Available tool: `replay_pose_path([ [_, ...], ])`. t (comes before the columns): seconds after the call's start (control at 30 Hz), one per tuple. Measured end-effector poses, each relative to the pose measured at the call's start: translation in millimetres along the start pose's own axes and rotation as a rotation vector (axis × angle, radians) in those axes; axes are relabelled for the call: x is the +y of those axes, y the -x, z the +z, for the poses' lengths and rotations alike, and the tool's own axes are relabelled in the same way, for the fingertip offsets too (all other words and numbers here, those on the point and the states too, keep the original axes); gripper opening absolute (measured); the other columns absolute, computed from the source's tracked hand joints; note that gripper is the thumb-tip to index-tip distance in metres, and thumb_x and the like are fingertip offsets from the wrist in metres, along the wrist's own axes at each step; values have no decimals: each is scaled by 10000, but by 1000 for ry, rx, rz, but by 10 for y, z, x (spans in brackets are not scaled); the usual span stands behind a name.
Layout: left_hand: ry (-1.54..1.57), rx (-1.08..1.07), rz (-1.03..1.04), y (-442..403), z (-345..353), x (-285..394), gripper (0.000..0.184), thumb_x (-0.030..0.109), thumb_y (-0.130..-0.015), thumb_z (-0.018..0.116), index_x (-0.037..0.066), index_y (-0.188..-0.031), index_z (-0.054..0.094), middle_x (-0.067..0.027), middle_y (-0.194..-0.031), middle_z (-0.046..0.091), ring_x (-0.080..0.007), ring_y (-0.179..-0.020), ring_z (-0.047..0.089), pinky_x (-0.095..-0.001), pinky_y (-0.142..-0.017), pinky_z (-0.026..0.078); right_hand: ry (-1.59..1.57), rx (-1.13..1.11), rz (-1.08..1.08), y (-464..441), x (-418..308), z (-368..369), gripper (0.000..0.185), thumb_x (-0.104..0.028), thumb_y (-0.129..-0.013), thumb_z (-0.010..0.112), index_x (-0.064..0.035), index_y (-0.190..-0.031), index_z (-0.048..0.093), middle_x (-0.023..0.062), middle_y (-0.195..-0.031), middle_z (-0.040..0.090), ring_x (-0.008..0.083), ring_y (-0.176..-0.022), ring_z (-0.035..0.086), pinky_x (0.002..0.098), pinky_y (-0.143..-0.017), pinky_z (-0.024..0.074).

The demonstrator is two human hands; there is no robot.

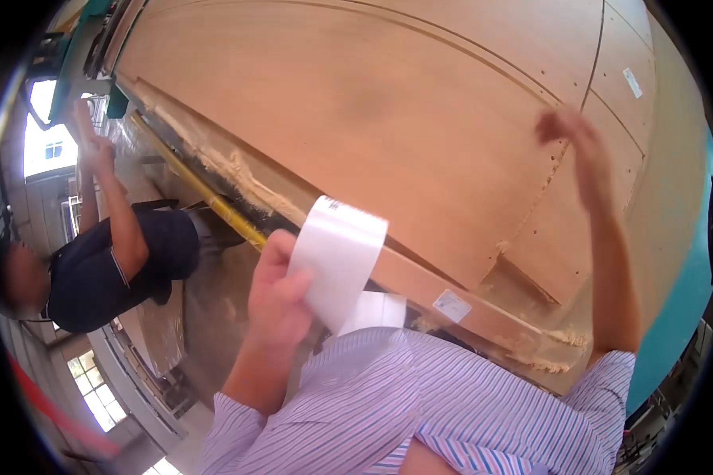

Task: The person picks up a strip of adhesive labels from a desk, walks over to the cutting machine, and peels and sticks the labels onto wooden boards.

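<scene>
White paper label strip (337, 257) handles best uncreased: our left hand (280, 301) clamps its edge; our right hand (580, 136) is too blurred to tell.

The pale shirt (475, 388) has narrow blue and purple stripes. Its sleeves (234, 423) stop well behind the bare left hand (281, 293)
</scene>
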State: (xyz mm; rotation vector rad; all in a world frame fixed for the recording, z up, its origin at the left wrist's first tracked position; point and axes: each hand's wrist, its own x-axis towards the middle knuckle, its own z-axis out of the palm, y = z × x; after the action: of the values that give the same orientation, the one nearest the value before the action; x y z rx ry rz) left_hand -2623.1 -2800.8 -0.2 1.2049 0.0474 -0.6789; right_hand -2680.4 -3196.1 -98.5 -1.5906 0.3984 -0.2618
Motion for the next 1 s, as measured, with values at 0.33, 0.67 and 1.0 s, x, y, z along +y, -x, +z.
replay_pose_path([
  [0.33, -27, -425, 89, 421, -443, 150, 129, 1, -889, 562, 54, -967, 474, -99, -1164, 579, -106, -1040, 533, -294, -901, 451, -568, -158, 176, 1453, -1060, 2286, 268, -137, -947, 609, 15, -1168, 627, 90, -1068, 674, 146, -1023, 601, 305, -934, 465],
  [0.67, -271, -249, 283, 882, -1046, 478, 178, 96, -922, 632, 5, -1075, 614, -12, -925, 657, -70, -836, 599, -235, -764, 489, 253, 162, -396, 2035, -1472, 3188, 361, -84, -816, 703, -4, -1146, 581, 116, -1073, 620, 227, -964, 582, 334, -842, 473],
  [1.0, -270, -285, 363, 1055, -1139, 533, 115, 75, -878, 693, 7, -865, 602, 18, -795, 603, -48, -740, 534, -210, -661, 433, 55, -75, -221, 2444, -1735, 3414, 290, -167, -927, 642, -2, -1166, 632, 76, -999, 670, 135, -941, 608, 271, -835, 472],
])
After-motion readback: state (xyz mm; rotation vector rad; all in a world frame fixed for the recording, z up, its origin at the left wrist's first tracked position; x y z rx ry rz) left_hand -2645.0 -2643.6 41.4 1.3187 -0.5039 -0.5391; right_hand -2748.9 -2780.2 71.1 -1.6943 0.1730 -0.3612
